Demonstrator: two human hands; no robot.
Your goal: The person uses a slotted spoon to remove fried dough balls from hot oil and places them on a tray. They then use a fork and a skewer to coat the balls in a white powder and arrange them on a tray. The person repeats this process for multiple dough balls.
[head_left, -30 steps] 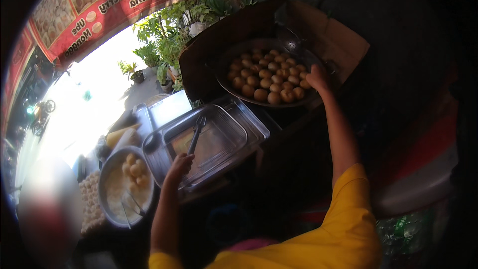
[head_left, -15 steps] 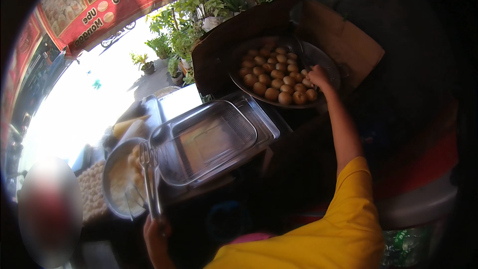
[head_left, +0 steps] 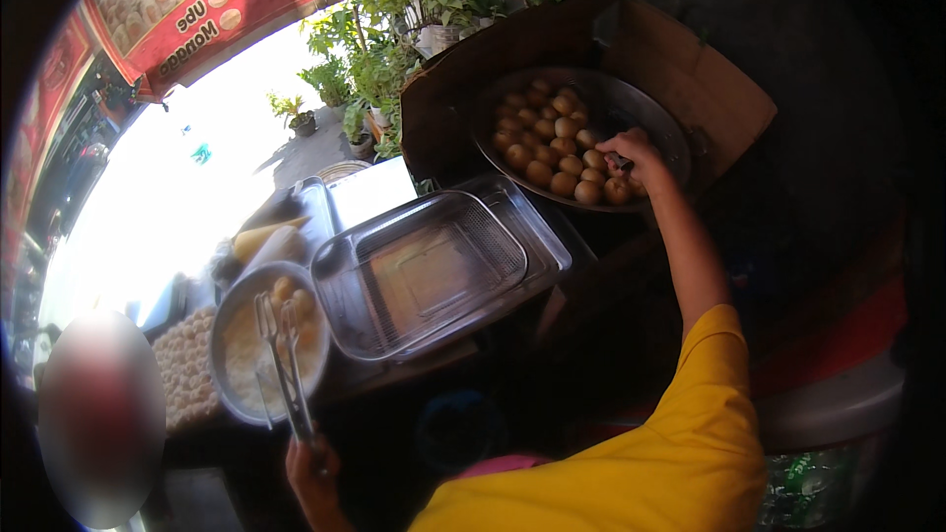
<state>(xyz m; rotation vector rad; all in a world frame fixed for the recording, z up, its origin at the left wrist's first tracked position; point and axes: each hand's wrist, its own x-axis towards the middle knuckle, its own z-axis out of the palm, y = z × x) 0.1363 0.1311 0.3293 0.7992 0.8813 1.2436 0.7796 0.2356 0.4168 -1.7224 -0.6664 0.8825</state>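
My right hand [head_left: 639, 156] is closed around the dark handle of a utensil [head_left: 619, 162] over a wide metal pan [head_left: 662, 128] at the upper right. The utensil's working end cannot be made out. Many round golden-brown balls [head_left: 564, 146] fill the pan's left and near parts. My left hand [head_left: 311, 463], at the lower left, grips metal tongs [head_left: 288, 379]. Their arms stand apart over a round metal bowl [head_left: 219, 360], with nothing visible between the tips. Inside the bowl are a pale, powdery layer and several golden balls [head_left: 286, 291] at its far side.
A rectangular wire-mesh basket [head_left: 503, 236] rests on a metal tray [head_left: 547, 251] between bowl and pan. Pale dough balls [head_left: 185, 365] lie in rows left of the bowl, beside a blurred person [head_left: 101, 424]. Cardboard [head_left: 690, 74] shields the pan's back. Potted plants [head_left: 370, 89] stand beyond.
The view has shifted, moving the scene slightly right. My right hand has turned, bringing the utensil's handle into sight, and balls have moved in the pan. My left hand keeps the tongs over the bowl.
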